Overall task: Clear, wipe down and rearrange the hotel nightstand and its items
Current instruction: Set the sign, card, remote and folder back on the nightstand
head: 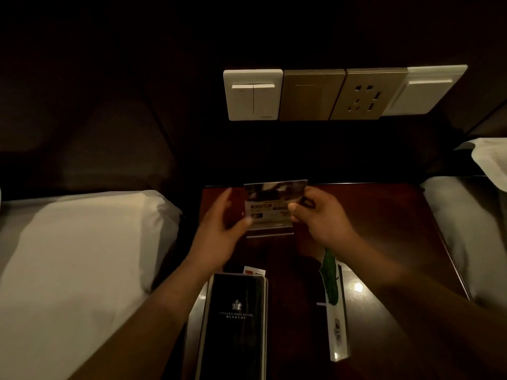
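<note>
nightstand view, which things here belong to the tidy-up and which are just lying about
Job: nightstand, card stand pinched by right hand, left hand at its edge, black folder, leaf sign.
Just there: wall switches, socket, pillow.
</note>
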A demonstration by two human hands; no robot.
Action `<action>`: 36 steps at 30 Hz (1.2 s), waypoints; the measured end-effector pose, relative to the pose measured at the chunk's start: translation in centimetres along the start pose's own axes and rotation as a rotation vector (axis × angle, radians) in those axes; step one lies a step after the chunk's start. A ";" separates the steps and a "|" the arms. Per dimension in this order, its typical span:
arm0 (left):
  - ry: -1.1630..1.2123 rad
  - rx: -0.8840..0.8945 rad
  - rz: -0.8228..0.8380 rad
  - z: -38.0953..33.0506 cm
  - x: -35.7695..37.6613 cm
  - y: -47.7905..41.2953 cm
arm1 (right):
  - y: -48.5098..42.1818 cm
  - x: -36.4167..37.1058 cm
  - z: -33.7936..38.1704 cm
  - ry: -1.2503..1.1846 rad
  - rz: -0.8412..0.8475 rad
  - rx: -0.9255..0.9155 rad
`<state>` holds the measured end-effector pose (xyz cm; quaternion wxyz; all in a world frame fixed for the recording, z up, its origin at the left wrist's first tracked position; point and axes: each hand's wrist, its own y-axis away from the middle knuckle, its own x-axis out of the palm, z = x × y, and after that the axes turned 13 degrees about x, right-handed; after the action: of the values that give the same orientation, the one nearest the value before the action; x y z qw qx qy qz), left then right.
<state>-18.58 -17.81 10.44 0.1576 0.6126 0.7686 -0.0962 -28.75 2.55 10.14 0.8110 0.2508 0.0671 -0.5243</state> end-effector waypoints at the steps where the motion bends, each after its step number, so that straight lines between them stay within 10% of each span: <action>1: 0.065 0.011 0.002 -0.1 0.6 -1.6 | -0.1 0.5 0.3 -0.027 0.011 0.004; 12: 0.153 -0.008 -0.128 4.1 1.1 -1.7 | 1.1 0.4 0.3 0.007 0.011 0.081; 22: 0.012 -0.097 -0.187 5.3 -1.1 1.2 | 15.9 -1.2 -4.1 -0.106 -0.324 0.294; 28: 0.117 -0.237 -0.225 5.0 0.6 8.3 | 18.2 3.0 -7.0 0.522 -0.235 0.444; 36: 0.069 -0.261 -0.196 4.9 1.3 8.1 | 12.3 2.3 -7.5 0.258 -0.480 0.445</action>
<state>-10.36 -16.45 5.81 0.1990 0.5121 0.8355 0.0105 -15.68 8.25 6.96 0.5749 0.4625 0.1103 -0.6659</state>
